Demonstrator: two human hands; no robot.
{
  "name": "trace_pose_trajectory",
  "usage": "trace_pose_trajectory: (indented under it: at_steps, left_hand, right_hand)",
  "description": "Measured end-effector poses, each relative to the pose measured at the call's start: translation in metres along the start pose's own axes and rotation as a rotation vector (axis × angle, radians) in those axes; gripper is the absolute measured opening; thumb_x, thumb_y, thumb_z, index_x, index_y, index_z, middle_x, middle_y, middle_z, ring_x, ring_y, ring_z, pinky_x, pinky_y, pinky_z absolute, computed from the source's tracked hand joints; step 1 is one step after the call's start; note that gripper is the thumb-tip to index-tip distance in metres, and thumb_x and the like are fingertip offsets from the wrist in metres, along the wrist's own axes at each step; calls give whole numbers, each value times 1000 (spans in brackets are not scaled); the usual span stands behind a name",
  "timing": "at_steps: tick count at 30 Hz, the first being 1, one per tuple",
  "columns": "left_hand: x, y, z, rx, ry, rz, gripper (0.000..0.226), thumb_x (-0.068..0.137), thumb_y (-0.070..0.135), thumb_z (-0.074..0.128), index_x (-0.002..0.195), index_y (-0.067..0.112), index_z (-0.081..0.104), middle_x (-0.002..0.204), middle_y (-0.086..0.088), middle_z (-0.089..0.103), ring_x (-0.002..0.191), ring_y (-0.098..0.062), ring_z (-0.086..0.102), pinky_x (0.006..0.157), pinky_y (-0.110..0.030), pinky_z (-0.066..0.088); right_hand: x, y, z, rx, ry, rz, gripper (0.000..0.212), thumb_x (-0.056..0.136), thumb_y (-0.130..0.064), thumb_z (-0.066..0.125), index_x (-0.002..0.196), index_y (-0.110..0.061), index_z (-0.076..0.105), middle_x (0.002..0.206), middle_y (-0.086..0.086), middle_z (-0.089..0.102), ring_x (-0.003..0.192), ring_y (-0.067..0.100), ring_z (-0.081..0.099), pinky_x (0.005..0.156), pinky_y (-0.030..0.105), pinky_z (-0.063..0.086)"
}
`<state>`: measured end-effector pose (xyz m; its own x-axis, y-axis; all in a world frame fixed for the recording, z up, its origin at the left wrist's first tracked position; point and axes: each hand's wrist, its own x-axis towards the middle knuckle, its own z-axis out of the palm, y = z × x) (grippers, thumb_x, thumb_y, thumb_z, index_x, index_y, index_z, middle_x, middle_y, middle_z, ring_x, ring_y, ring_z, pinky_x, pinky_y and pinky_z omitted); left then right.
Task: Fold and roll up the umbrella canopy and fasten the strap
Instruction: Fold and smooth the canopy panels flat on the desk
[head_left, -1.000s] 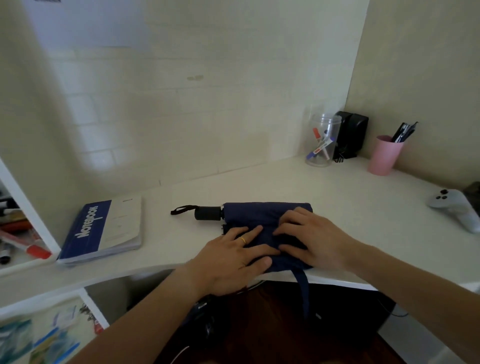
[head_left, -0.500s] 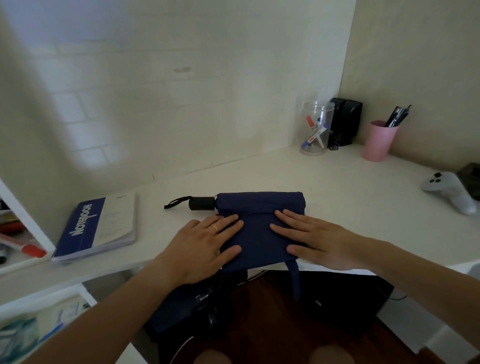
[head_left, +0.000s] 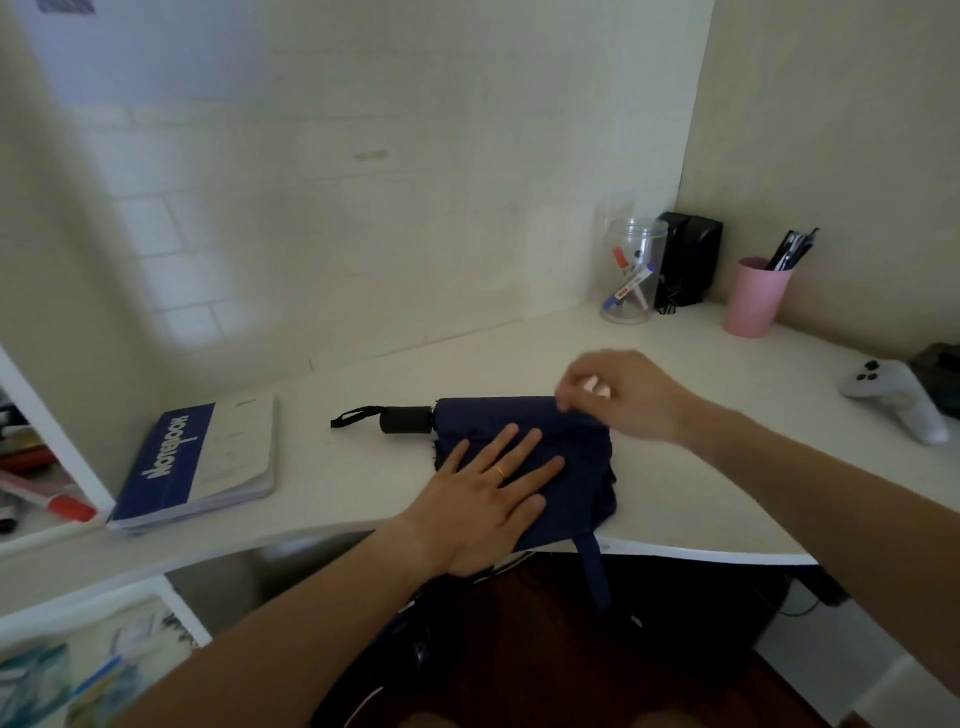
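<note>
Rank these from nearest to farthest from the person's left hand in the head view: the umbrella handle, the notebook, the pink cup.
From the left hand:
1. umbrella handle, just beyond the hand, to its left.
2. notebook, farther left on the desk.
3. pink cup, far right, near the back wall.

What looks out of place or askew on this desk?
Nothing spilled or damaged. The one loose end: the umbrella's strap hangs unfastened over the desk edge while the left hand presses the canopy flat and the right hand is at its far edge.
</note>
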<state>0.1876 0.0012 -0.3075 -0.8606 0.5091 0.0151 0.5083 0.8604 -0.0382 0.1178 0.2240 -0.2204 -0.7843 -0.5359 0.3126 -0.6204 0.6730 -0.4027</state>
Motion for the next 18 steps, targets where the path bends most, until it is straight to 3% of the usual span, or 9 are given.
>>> trace_pose_trajectory:
  at_steps: [1, 3, 6, 10, 14, 18]
  left_hand:
    - [1, 0, -1, 5, -4, -1, 54, 106, 53, 6, 158, 49, -8, 168, 14, -20, 153, -11, -26, 126, -54, -1]
    - [1, -1, -2, 7, -6, 1, 54, 105, 55, 6, 158, 50, -9, 168, 14, -21, 153, -11, -27, 126, -55, -2]
    - [1, -2, 0, -17, 23, 10, 55, 105, 56, 4, 158, 50, -8, 168, 15, -20, 152, -10, -27, 126, -55, -1]
    - [-5, -2, 5, -26, 88, 17, 55, 106, 55, 6, 159, 47, 0, 171, 9, -15, 156, -16, -20, 126, -55, 2]
    - [-5, -2, 5, 9, 137, 24, 54, 107, 53, 8, 160, 45, 5, 164, -3, 16, 151, -28, 12, 123, -57, 15]
    - [-7, -3, 9, 7, 178, 45, 54, 107, 52, 10, 160, 44, 8, 158, -2, 27, 145, -26, 23, 122, -55, 18]
  right_hand:
    - [16, 3, -2, 44, -8, 72, 24, 96, -37, 62, 109, -22, 75, 114, -5, 72, 107, 13, 64, 98, 35, 49]
    - [43, 5, 0, 74, -257, 203, 42, 97, -42, 60, 133, -21, 63, 130, -6, 63, 122, 15, 57, 105, 30, 41]
    - [62, 8, 9, 35, -506, 235, 37, 97, -35, 61, 129, -16, 68, 128, -3, 69, 115, 17, 63, 108, 35, 45]
    - [66, 15, 12, 98, -500, 206, 32, 90, -37, 71, 117, -20, 73, 113, -4, 74, 104, 15, 69, 101, 38, 53]
    - [68, 18, 12, 132, -506, 209, 33, 83, -34, 79, 113, -24, 70, 108, 0, 76, 97, 19, 73, 92, 41, 59]
    - [62, 13, 17, 56, -416, 135, 33, 79, -29, 82, 109, -23, 70, 104, -1, 75, 93, 15, 71, 89, 37, 58]
